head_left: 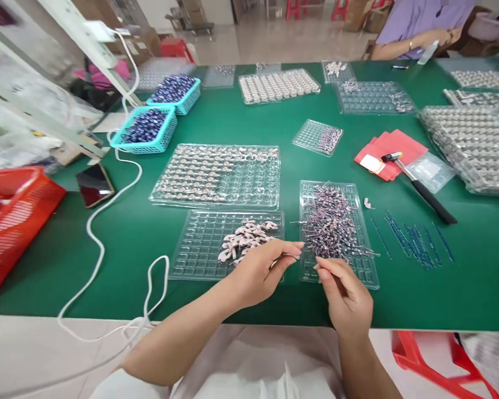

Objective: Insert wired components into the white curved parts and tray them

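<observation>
My left hand (261, 272) is closed in a pinch, with a thin wire-like piece partly showing between thumb and fingers; its kind is hidden. My right hand (348, 299) also pinches, fingertips together, on something too small to name. Both hover over the front edges of two clear trays, fingertips a short way apart. Beneath the left is a gridded tray (197, 244) with a heap of pale pink curved pieces (249, 237). Just beyond the right, a second tray (365, 244) carries a tangled pile of thin wire-legged pieces (330, 219), purplish and silver.
A partly filled tray (249, 183) lies behind. Two turquoise baskets (164, 136) of dark blue pieces stand back left, near a phone (95, 185) and white cable (103, 244). Rightward lie a hammer (426, 199), red packets (403, 147) and blue strips (418, 244). A person (419, 27) sits opposite.
</observation>
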`<state>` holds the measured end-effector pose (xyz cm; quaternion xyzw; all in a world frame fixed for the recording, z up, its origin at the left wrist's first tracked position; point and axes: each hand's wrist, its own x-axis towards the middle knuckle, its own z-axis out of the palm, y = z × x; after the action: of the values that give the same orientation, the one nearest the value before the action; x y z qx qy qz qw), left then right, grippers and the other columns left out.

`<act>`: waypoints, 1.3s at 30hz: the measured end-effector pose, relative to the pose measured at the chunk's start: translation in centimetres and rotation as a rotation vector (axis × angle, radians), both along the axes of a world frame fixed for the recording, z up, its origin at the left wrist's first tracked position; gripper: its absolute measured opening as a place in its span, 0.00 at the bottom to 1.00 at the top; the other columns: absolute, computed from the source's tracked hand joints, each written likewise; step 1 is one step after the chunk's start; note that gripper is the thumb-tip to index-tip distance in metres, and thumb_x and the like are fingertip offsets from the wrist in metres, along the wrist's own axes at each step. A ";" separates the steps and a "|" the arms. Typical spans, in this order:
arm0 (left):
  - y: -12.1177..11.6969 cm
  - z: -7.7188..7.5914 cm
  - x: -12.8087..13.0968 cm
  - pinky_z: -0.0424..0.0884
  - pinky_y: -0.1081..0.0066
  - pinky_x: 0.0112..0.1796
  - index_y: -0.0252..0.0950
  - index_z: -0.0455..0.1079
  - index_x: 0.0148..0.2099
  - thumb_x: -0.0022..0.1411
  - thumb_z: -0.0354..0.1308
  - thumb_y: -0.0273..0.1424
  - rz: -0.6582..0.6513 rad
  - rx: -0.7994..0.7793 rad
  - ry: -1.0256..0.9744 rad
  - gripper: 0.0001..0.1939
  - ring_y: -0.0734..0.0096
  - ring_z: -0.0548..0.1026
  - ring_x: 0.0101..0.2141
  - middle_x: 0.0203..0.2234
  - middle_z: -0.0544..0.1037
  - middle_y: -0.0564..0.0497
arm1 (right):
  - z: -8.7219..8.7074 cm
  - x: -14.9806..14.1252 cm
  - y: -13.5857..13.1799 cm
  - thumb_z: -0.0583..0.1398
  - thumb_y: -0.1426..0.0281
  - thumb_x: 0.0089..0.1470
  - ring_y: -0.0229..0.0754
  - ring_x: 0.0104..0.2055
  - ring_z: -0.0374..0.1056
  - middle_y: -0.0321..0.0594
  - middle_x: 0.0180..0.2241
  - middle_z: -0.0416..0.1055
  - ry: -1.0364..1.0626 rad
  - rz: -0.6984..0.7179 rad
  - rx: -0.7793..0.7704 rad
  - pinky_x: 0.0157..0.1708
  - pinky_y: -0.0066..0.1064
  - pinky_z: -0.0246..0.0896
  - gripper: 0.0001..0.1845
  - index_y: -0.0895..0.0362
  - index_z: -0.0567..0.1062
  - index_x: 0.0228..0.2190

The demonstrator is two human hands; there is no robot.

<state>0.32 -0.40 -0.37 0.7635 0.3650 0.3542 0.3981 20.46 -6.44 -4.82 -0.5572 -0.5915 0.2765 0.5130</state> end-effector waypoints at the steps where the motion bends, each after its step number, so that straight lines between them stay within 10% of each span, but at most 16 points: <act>1: 0.3 0.5 -0.6 0.76 0.61 0.50 0.36 0.71 0.48 0.70 0.52 0.24 0.026 0.023 0.030 0.08 0.62 0.77 0.52 0.49 0.79 0.42 | 0.0 0.0 0.0 0.60 0.72 0.60 0.39 0.35 0.73 0.40 0.38 0.76 0.003 -0.021 -0.005 0.31 0.29 0.69 0.12 0.51 0.79 0.45; 12: 3.1 2.7 -8.0 0.76 0.62 0.42 0.40 0.74 0.53 0.70 0.54 0.39 0.165 -0.073 0.588 0.15 0.58 0.76 0.44 0.46 0.74 0.43 | -0.2 0.4 0.0 0.60 0.64 0.60 0.42 0.34 0.76 0.40 0.39 0.78 -0.150 0.006 -0.015 0.26 0.27 0.71 0.08 0.49 0.80 0.39; 17: 11.0 1.8 -9.8 0.73 0.59 0.48 0.33 0.71 0.55 0.70 0.52 0.32 0.532 -0.007 0.694 0.15 0.55 0.74 0.50 0.51 0.73 0.40 | -0.5 0.2 0.3 0.60 0.63 0.60 0.43 0.33 0.76 0.40 0.38 0.79 -0.170 0.022 0.020 0.28 0.28 0.73 0.09 0.50 0.80 0.38; 24: 20.8 0.2 -10.8 0.74 0.54 0.49 0.33 0.70 0.54 0.69 0.57 0.34 0.666 -0.065 0.859 0.14 0.59 0.75 0.49 0.52 0.74 0.43 | -0.8 0.1 0.6 0.60 0.66 0.61 0.41 0.33 0.76 0.40 0.37 0.78 -0.187 0.049 0.066 0.30 0.26 0.73 0.08 0.50 0.79 0.40; 39: 21.7 -1.5 -10.8 0.69 0.60 0.45 0.30 0.75 0.38 0.62 0.60 0.33 0.700 -0.065 1.014 0.10 0.48 0.74 0.45 0.38 0.79 0.38 | 0.1 -0.1 0.0 0.58 0.76 0.61 0.38 0.35 0.72 0.39 0.34 0.74 0.032 0.070 0.059 0.32 0.29 0.68 0.11 0.53 0.78 0.42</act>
<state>-10.52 21.27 -1.84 0.6594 0.7482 0.0455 0.0582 20.40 -6.40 -4.68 -0.5164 -0.6102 0.2855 0.5287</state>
